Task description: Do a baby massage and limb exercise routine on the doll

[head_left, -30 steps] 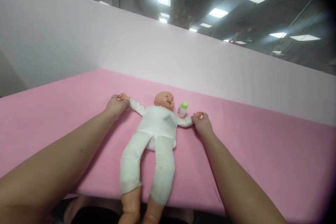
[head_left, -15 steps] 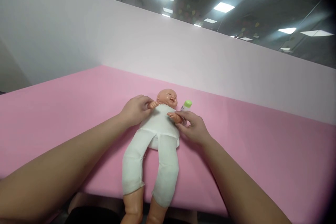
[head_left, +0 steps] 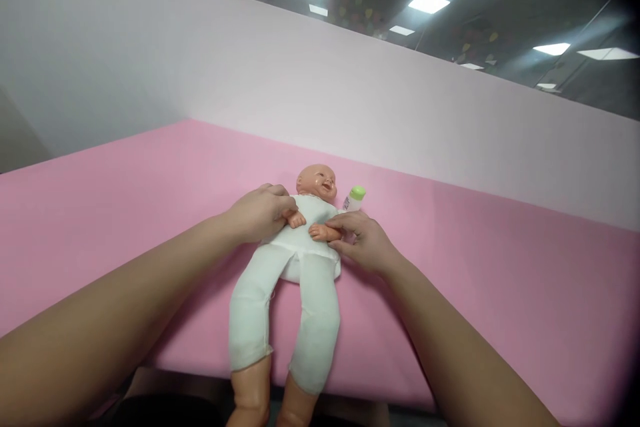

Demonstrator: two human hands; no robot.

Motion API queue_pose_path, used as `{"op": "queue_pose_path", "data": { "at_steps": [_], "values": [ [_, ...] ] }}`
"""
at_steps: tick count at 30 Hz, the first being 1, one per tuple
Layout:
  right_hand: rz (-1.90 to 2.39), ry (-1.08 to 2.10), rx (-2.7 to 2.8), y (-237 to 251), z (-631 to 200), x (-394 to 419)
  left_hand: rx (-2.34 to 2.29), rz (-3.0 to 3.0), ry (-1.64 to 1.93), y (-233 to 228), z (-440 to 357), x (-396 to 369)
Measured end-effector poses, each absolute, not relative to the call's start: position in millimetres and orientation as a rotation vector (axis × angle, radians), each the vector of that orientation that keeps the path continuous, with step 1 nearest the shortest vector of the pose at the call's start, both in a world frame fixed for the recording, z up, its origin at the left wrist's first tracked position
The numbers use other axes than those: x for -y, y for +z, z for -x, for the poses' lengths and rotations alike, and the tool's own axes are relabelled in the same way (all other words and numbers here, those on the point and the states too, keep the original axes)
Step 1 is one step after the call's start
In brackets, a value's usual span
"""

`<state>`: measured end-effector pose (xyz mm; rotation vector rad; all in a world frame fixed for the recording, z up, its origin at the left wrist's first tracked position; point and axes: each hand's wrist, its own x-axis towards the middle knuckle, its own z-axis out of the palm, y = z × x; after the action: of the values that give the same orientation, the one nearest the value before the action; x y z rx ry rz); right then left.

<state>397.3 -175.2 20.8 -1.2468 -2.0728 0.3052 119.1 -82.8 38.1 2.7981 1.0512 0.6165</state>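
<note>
With both doll [head_left: 300, 247] arms folded onto its chest, left hand [head_left: 257, 213] and right hand [head_left: 363, 240] each pinch a wrist; bottle [head_left: 354, 198] beside doll's head; next, a steady hold.

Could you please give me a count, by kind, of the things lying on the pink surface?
Baby doll: 1
Small bottle with green cap: 1
Total: 2
</note>
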Motion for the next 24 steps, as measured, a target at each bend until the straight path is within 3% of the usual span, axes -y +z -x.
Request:
{"op": "queue_pose_path", "data": {
  "at_steps": [10,24],
  "values": [
    [1.314,0.314,1.372,6.4,-419.5,161.2,-1.24,-2.441,0.962,33.6,-118.6,79.5],
    [1.607,0.469,0.894,-17.6,-491.9,133.2,-1.349,-1.25,1.314,14.3,-75.8,20.7]
  ]
}}
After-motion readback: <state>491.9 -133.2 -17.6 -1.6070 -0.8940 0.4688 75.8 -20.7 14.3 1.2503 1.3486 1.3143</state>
